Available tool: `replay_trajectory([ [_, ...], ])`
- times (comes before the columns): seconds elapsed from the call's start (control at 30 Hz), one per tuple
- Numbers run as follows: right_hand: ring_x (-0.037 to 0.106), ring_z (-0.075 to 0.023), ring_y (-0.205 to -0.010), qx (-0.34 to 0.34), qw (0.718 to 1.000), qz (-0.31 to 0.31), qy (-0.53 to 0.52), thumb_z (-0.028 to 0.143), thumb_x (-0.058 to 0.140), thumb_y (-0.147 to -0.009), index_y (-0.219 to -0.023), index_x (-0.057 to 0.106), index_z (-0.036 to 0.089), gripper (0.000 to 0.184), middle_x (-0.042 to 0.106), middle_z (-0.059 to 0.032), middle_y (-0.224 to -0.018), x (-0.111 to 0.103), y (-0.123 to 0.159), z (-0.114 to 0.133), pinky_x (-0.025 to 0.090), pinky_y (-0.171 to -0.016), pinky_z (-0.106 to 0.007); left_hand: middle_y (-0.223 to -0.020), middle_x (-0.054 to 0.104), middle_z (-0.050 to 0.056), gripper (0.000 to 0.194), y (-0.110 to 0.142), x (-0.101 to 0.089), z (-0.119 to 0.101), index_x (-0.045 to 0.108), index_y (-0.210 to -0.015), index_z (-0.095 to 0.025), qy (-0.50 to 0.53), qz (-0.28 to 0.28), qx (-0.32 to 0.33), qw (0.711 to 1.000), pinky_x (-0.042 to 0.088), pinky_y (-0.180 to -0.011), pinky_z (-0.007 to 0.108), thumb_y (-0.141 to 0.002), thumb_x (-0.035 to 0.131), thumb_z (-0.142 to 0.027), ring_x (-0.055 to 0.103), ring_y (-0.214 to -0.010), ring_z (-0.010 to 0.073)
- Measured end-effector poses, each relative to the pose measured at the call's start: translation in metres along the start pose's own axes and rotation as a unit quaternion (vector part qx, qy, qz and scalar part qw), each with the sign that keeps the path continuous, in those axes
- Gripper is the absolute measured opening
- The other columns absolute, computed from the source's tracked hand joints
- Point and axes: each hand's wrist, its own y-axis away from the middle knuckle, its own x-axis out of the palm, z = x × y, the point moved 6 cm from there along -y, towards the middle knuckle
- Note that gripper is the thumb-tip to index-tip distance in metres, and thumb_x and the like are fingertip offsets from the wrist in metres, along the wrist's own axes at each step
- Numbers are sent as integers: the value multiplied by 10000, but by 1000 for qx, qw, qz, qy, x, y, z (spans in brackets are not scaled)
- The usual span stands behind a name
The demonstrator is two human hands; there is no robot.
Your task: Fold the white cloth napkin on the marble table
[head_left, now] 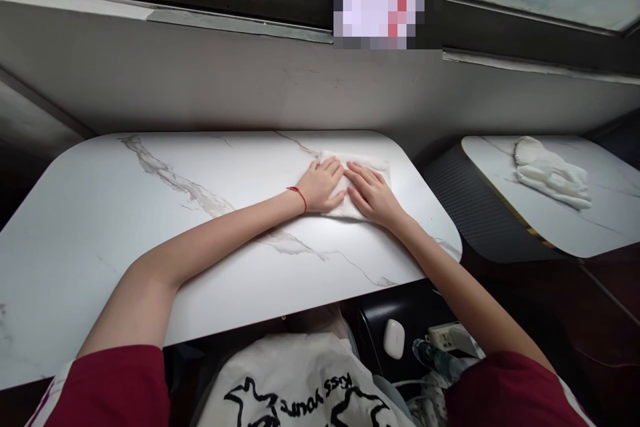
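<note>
A white cloth (376, 162) lies spread flat near the right end of a white marble-patterned tabletop (150, 227). My left hand (321, 187) rests palm down on the cloth's left part, fingers stretched out, a red string bracelet at its wrist. Beside it, my right hand (374, 195) presses flat on the cloth's right part with its fingers extended. The fingertips of the two hands come close together near the middle. Parts of the cloth are hidden beneath both palms.
To the right stands a second marble-patterned surface (500, 177) on a dark ribbed base, with a crumpled white cloth (553, 177) on it. Below the table edge are a white earbud case (394, 339), a clear bottle (435, 355) and a power strip (443, 335). A wall runs behind.
</note>
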Motion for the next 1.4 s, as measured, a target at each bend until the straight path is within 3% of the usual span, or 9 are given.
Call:
replay_trajectory([
  [0.13, 457, -292, -1464, -4, 1000, -22, -9, 297, 383, -1054, -1557, 406, 247, 506, 488, -127, -1571, -27, 63, 10, 415, -1166, -496, -1574, 410, 288, 803, 17, 5, -53, 413, -1489, 36, 13, 25, 90, 996, 324, -1146, 561, -958, 432, -567, 323, -1501, 416],
  [0.27, 467, -302, -1456, 12, 1000, -24, -9, 247, 432, -1036, -1598, 333, 309, 574, 457, -102, -1596, -44, 111, 23, 435, -1143, -505, -1611, 329, 307, 920, 35, 9, -90, 352, -1517, 68, 32, 37, 157, 986, 274, -1185, 571, -949, 403, -654, 258, -1530, 431],
  [0.37, 464, -316, -1456, 25, 999, -32, 4, 224, 434, -1022, -1612, 311, 301, 607, 433, -103, -1612, -50, 126, 30, 423, -1150, -522, -1629, 302, 291, 917, 40, 10, -101, 335, -1530, 51, 54, 43, 181, 981, 227, -1223, 553, -940, 423, -645, 228, -1551, 404],
  [0.5, 475, -320, -1447, 25, 999, -35, 14, 210, 438, -1007, -1604, 323, 283, 612, 452, -120, -1597, -49, 126, 32, 437, -1132, -524, -1642, 285, 274, 912, 38, 13, -97, 321, -1542, 22, 83, 45, 183, 979, 167, -1252, 554, -923, 451, -635, 191, -1569, 379],
  [0.67, 501, -322, -1426, 25, 999, -38, 5, 204, 461, -991, -1536, 416, 260, 550, 508, -146, -1548, -48, 117, 27, 448, -1113, -525, -1655, 244, 271, 939, 34, 17, -93, 315, -1546, 37, 85, 64, 179, 978, 148, -1265, 544, -932, 437, -663, 165, -1578, 369],
  [0.87, 487, -300, -1439, 17, 1000, -21, -14, 219, 433, -1008, -1449, 492, 246, 445, 535, -140, -1526, -38, 85, 10, 443, -1118, -516, -1659, 256, 246, 847, 25, 19, -78, 306, -1555, 38, 64, 63, 85, 992, 137, -1276, 509, -968, 429, -559, 176, -1581, 332],
  [1.17, 522, -302, -1402, 34, 998, -25, -36, 289, 390, -1003, -1346, 581, 218, 399, 568, -134, -1494, -8, -1, -34, 442, -1096, -513, -1689, 213, 178, 793, -11, 20, 4, 264, -1601, -87, 82, 70, 2, 994, 180, -1262, 504, -979, 437, -547, 191, -1582, 284],
  [1.4, 515, -289, -1400, 9, 996, -4, -83, 286, 404, -963, -1328, 608, 228, 422, 573, -114, -1493, 7, -60, -55, 406, -1129, -518, -1691, 208, 197, 759, -23, 18, 44, 278, -1591, -45, 80, 44, -71, 993, 200, -1259, 465, -990, 438, -479, 163, -1587, 301],
])
